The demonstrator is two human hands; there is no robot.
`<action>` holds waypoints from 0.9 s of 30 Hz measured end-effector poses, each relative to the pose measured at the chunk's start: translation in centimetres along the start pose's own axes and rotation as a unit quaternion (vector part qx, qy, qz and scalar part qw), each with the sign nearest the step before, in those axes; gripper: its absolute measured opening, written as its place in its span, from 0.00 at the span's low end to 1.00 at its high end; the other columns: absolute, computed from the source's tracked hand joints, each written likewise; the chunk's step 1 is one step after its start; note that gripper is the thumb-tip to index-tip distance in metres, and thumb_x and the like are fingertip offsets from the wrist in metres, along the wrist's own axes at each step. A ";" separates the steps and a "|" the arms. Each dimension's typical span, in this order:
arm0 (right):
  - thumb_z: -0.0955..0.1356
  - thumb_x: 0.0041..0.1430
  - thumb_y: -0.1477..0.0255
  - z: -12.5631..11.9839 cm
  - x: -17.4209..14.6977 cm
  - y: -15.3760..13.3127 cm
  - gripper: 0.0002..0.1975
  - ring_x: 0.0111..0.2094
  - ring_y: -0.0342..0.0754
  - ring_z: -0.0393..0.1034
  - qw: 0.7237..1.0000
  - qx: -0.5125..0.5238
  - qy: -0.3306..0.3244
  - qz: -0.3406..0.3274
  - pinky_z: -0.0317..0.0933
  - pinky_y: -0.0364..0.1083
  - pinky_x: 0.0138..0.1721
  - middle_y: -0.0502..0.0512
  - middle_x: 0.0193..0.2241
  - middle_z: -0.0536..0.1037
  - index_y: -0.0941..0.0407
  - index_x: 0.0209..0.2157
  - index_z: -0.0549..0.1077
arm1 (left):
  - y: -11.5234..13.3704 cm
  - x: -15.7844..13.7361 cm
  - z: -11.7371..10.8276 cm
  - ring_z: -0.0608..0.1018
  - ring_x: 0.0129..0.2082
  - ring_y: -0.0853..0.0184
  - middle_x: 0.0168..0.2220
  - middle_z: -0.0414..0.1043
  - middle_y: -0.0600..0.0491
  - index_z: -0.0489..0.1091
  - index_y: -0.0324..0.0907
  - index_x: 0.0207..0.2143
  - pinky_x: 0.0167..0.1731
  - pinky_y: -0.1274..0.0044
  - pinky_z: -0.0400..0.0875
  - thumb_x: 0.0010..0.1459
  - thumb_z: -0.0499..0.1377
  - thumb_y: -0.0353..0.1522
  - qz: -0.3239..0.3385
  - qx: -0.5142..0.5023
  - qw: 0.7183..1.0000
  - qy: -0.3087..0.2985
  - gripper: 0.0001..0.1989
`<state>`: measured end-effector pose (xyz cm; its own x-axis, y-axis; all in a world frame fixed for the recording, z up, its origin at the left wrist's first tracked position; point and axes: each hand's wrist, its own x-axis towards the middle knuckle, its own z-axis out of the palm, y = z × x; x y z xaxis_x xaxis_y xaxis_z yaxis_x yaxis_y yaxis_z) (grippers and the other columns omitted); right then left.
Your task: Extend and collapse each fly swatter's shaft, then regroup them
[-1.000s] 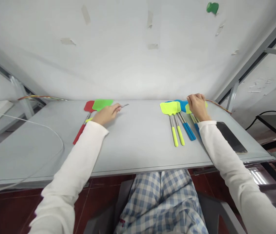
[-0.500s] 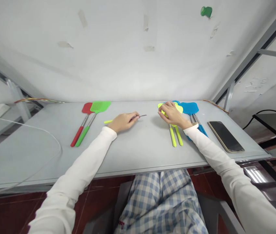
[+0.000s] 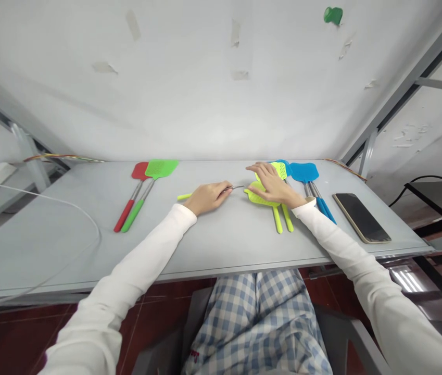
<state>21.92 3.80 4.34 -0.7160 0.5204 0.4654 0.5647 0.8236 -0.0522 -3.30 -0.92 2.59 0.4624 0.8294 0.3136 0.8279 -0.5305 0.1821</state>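
My left hand (image 3: 210, 198) is closed around a telescopic fly swatter rod. Its yellow grip (image 3: 184, 197) sticks out on the left and its thin metal tip (image 3: 238, 187) points right. My right hand (image 3: 273, 186) has its fingers stretched apart, palm down. Under its thumb lies a yellow swatter head (image 3: 257, 194), close to the rod tip; I cannot tell whether they touch. Another yellow swatter head (image 3: 280, 169) shows behind the fingers. Two yellow handles (image 3: 283, 219) extend toward me below the right hand.
Left on the grey table (image 3: 221, 245) lie a red fly swatter (image 3: 125, 214) and a green one (image 3: 134, 212). Blue swatters (image 3: 304, 173) lie at the right, near a phone (image 3: 361, 217). A white cable (image 3: 88, 216) crosses the left side. The wall (image 3: 205, 104) stands behind.
My left hand has moved slightly right with the rod. My right hand has spread its fingers, and a yellow swatter head now shows beneath its thumb, nearer the rod tip.
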 end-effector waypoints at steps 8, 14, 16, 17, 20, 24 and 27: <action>0.64 0.49 0.41 1.2 -2.2 3.0 0.41 0.64 0.67 0.46 0.977 -0.046 -0.158 0.139 0.40 0.65 0.60 0.70 0.60 0.59 0.58 0.53 0.65 | -0.6 -0.1 -0.1 0.77 0.31 0.65 0.35 0.77 0.51 0.67 0.44 0.47 0.30 0.76 0.65 0.65 0.41 0.42 -0.046 0.020 0.998 -0.025 0.21; 0.66 0.50 0.44 0.0 -1.0 1.8 0.32 0.52 0.61 0.62 0.991 0.015 -0.078 0.111 0.51 0.59 0.53 0.64 0.49 0.70 0.55 0.45 0.66 | -0.5 -0.2 -0.3 0.78 0.37 0.65 0.42 0.78 0.53 0.68 0.48 0.50 0.34 0.77 0.66 0.66 0.41 0.45 -0.036 0.000 0.999 -0.040 0.22; 0.65 0.54 0.48 -0.7 -0.6 1.5 0.26 0.45 0.56 0.66 0.993 0.048 -0.029 0.107 0.53 0.55 0.49 0.60 0.44 0.74 0.55 0.43 0.66 | -0.5 -0.3 -0.5 0.78 0.40 0.66 0.45 0.77 0.55 0.68 0.50 0.52 0.35 0.77 0.67 0.66 0.41 0.45 -0.033 -0.006 0.999 -0.022 0.22; 0.64 0.57 0.50 -1.1 -0.5 1.4 0.23 0.42 0.54 0.67 0.993 0.059 -0.006 0.100 0.54 0.53 0.47 0.59 0.42 0.75 0.54 0.42 0.67 | -0.4 -0.3 -0.5 0.78 0.41 0.67 0.47 0.77 0.56 0.67 0.51 0.53 0.36 0.78 0.67 0.66 0.41 0.45 -0.033 -0.007 0.999 -0.007 0.22; 0.63 0.61 0.56 -1.8 -0.4 1.2 0.15 0.38 0.52 0.68 0.994 0.061 0.043 0.077 0.54 0.50 0.43 0.56 0.37 0.77 0.54 0.39 0.70 | -0.4 -0.5 -0.6 0.78 0.42 0.68 0.49 0.76 0.56 0.66 0.53 0.55 0.36 0.79 0.67 0.66 0.41 0.45 -0.034 -0.003 0.999 0.036 0.22; 0.63 0.63 0.60 -1.8 -0.4 0.9 0.13 0.36 0.52 0.66 0.996 0.018 0.075 0.055 0.52 0.49 0.40 0.56 0.34 0.78 0.54 0.39 0.73 | -0.4 -0.6 -0.5 0.78 0.39 0.68 0.45 0.77 0.55 0.66 0.55 0.56 0.32 0.79 0.66 0.66 0.41 0.45 -0.028 0.014 0.999 0.042 0.23; 0.61 0.64 0.61 -1.5 -0.4 0.7 0.14 0.35 0.51 0.64 0.997 -0.011 0.069 0.042 0.51 0.49 0.38 0.56 0.34 0.78 0.53 0.40 0.74 | -0.4 -0.6 -0.4 0.77 0.36 0.68 0.41 0.78 0.54 0.66 0.56 0.56 0.30 0.79 0.65 0.66 0.40 0.46 -0.028 0.030 0.998 0.037 0.24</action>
<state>23.26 3.80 5.47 -0.6033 0.5493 0.5782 0.6301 0.7728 -0.0767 -4.01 -1.26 2.68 0.3922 0.8409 0.3730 0.8704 -0.4704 0.1451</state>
